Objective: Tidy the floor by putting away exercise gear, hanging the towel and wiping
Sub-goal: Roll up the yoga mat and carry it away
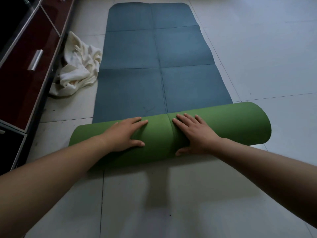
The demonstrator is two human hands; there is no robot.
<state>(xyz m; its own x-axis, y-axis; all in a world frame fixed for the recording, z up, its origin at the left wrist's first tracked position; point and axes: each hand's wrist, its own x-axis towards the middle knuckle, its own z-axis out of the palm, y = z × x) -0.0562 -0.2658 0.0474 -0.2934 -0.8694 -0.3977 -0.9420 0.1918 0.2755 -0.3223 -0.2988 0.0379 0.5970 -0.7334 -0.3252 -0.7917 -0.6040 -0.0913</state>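
Only the person's arms and hands show. The left forearm (60,169) and the right forearm (265,164) are bare along all the length in view, from wrist to picture edge. The left hand (124,134) and the right hand (199,134) are bare as well, with broad backs and fairly short fingers. The nails seem trimmed short and plain, though the picture is too soft to be sure. The wide lens makes both forearms swell toward the lower corners.
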